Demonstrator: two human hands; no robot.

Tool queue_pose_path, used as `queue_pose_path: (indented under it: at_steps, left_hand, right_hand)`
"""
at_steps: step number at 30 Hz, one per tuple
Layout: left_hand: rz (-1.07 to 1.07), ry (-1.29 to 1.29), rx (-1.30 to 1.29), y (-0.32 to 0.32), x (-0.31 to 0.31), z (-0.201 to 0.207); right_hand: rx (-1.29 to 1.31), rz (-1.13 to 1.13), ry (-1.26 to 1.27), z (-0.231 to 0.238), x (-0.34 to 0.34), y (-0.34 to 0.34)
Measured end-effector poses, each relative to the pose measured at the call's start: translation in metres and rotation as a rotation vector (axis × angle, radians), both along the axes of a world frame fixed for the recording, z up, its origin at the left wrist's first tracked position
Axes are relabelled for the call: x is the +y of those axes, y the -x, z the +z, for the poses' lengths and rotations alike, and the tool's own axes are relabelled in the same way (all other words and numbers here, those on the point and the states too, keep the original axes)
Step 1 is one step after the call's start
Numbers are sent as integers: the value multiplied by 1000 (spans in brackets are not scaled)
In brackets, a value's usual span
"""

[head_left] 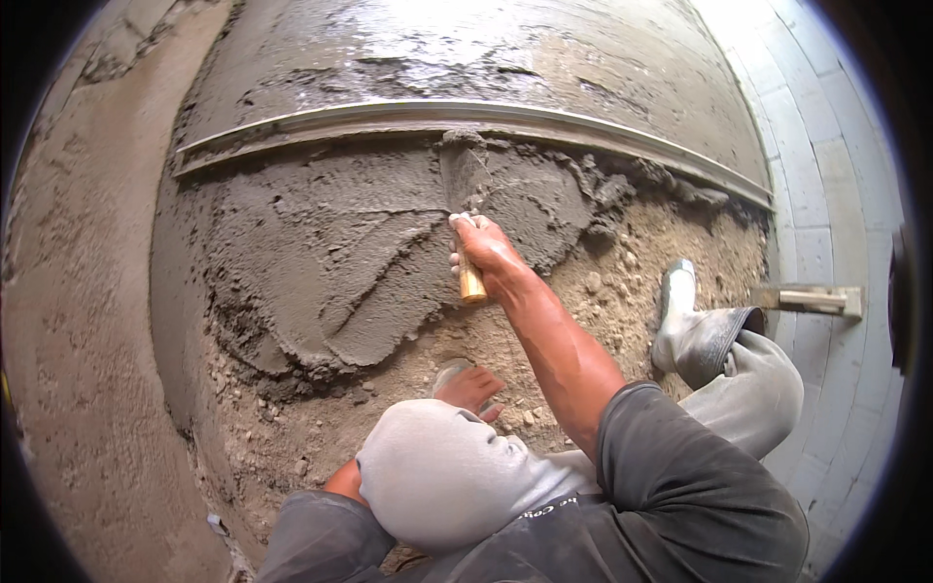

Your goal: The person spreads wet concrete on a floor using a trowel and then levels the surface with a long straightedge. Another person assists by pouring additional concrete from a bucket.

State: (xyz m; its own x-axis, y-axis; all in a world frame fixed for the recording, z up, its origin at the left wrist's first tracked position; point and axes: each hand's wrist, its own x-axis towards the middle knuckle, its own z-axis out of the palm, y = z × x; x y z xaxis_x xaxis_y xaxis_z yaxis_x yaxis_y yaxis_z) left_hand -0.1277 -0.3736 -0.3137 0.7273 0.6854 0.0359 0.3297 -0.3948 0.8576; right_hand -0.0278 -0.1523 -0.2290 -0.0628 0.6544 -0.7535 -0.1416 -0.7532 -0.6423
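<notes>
My right hand [483,251] is closed around the yellowish wooden handle of a trowel [465,177]. Its blade points away from me, lies against the wet grey mortar [321,243] and carries a lump of mortar near its tip. Just beyond that tip, a long metal straightedge [389,119] lies across the mortar, with a ridge of mortar along its near side. Low in front of me, beside my bent knee, my left hand [470,390] has its fingers loosely apart and holds nothing visible. A pale boot toe [452,370] partly shows next to it.
Dry, gravelly ground [622,277] borders the mortar. My other boot [692,325] rests on it at the right. A wooden tool or block [812,299] juts over the pale tiles [821,233]. Smoothed, shiny mortar [437,49] stretches beyond the straightedge; a brown concrete strip [87,291] runs along the left.
</notes>
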Motion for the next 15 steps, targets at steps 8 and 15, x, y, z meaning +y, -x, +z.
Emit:
queue_pose_path:
  at_steps: [8,15]
  left_hand:
    - [-70,-11,38,-8,3,5]
    - [-98,-34,37,-9,8,11]
  right_hand:
    - [46,-188,3,-1,-11,-113]
    - [-49,-302,-97,-5,-13,-186]
